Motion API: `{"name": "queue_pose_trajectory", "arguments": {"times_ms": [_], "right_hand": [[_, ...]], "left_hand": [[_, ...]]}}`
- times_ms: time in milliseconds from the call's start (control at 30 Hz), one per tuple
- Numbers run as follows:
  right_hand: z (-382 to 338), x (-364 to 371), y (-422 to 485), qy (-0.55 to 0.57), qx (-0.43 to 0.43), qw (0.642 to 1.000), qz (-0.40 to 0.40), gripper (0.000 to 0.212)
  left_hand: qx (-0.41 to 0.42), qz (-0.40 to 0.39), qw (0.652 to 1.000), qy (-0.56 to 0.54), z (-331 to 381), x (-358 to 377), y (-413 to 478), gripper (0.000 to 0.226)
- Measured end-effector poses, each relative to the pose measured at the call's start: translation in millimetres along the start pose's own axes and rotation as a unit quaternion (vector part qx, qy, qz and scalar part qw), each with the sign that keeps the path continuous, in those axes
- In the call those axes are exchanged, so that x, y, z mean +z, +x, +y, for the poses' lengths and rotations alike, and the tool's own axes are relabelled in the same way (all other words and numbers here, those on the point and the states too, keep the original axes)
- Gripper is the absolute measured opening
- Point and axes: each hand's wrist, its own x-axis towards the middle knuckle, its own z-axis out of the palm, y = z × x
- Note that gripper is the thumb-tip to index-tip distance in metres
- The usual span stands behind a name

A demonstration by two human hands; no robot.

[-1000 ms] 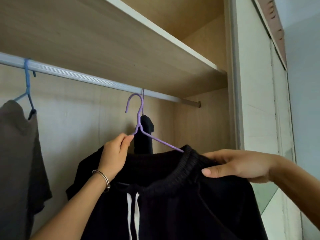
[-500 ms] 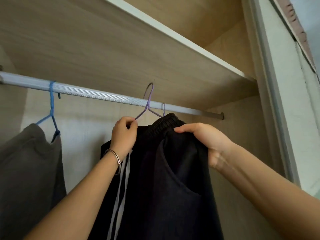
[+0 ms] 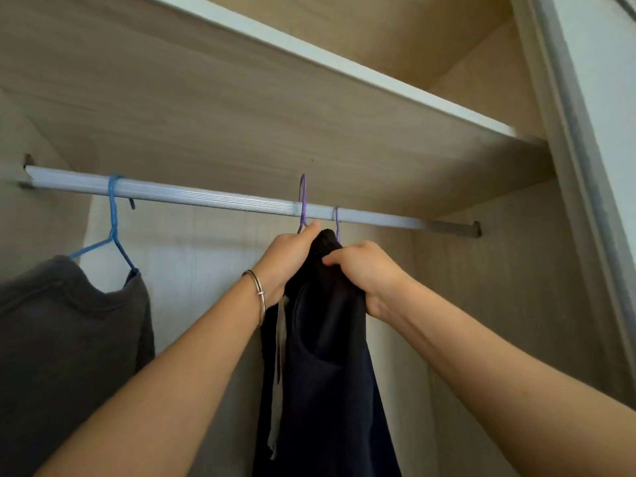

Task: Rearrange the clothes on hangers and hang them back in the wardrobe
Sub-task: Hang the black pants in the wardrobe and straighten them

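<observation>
Both hands up at frame centre, head view. Left hand [image 3: 289, 259] grips the base of the purple hanger [image 3: 302, 201] together with the top of the black garment [image 3: 327, 356], thumb pointing up. A bracelet [image 3: 258, 294] sits on that wrist. Right hand [image 3: 368, 273] is just beside it, fingers curled round the bunched waistband.

The garment hangs straight down from both hands to the lower edge. A pale drawstring [image 3: 279, 356] trails along its left side.

The hanger's hook crosses the rail [image 3: 206, 197] and rises above it; can't tell if it bears on the rail. A second purple hook [image 3: 337, 218] is on the rail just to the right.

Left of frame: a blue hanger [image 3: 113, 228] on the rail carries a grey garment [image 3: 69, 321]. A wooden shelf [image 3: 241, 115] spans above.
</observation>
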Motion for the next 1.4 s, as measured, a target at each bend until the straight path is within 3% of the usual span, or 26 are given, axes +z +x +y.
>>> {"name": "queue_pose_trajectory", "arguments": {"times_ms": [67, 167, 267, 333, 400, 433, 533, 567, 733, 867, 967, 1133, 1233, 1333, 1400], "right_hand": [[-0.3, -3.7, 6.7, -0.002, 0.000, 1.000, -0.024, 0.020], [3.8, -10.8, 9.2, -0.111, -0.014, 0.987, -0.112, 0.014], [14.4, -26.1, 10.3, -0.195, -0.061, 0.961, -0.187, 0.035], [23.4, -37.1, 19.2, -0.227, -0.138, 0.956, -0.122, 0.044], [30.6, -44.4, 29.7, -0.253, -0.196, 0.947, -0.019, 0.033], [32.7, -47.1, 34.5, -0.253, -0.182, 0.950, -0.015, 0.032], [37.3, -55.4, 45.2, -0.273, -0.069, 0.956, -0.088, 0.071], [37.2, -58.8, 46.9, -0.281, -0.051, 0.954, -0.095, 0.073], [38.0, -90.0, 54.5, -0.348, -0.090, 0.933, -0.022, 0.020], [45.0, -127.2, 69.4, -0.388, -0.124, 0.913, 0.026, 0.041], [48.6, -153.2, 81.3, -0.397, -0.141, 0.906, 0.036, 0.040], [52.9, -192.5, 98.8, -0.412, -0.154, 0.896, 0.065, 0.045], [56.4, -212.9, 103.2, -0.426, -0.156, 0.889, 0.062, 0.043], [64.6, -225.0, 102.8, -0.449, -0.157, 0.877, 0.066, 0.041], [69.4, -227.7, 103.1, -0.452, -0.153, 0.876, 0.070, 0.041]], "left_hand": [[-0.024, 0.000, 1.000, -0.012, 6.1, 7.1, 0.0, 0.034], [-0.064, 0.030, 0.997, -0.014, 9.7, 11.8, -1.8, 0.016], [-0.102, 0.049, 0.993, -0.043, 4.3, 16.0, -6.0, 0.019], [-0.099, 0.086, 0.990, -0.053, 2.4, 19.6, -7.5, 0.022], [-0.101, 0.105, 0.989, -0.031, 5.9, 22.3, -8.7, 0.024], [-0.109, 0.104, 0.988, -0.011, 9.3, 23.5, -9.2, 0.024], [-0.138, 0.104, 0.984, 0.045, 18.3, 29.2, -10.3, 0.022], [-0.140, 0.105, 0.982, 0.068, 19.9, 32.0, -9.3, 0.020], [-0.108, 0.110, 0.973, 0.174, 18.3, 52.7, 0.2, 0.008], [-0.095, 0.097, 0.972, 0.191, 16.8, 71.9, 10.0, 0.010], [-0.093, 0.077, 0.974, 0.191, 17.2, 95.9, 16.9, 0.001], [-0.077, 0.059, 0.976, 0.195, 11.1, 144.4, 40.6, 0.029], [-0.064, 0.044, 0.969, 0.234, 7.6, 169.5, 52.1, 0.013], [-0.056, 0.044, 0.961, 0.269, 0.5, 191.0, 60.9, 0.034], [-0.050, 0.033, 0.949, 0.309, -3.5, 202.5, 66.1, 0.035]]}}
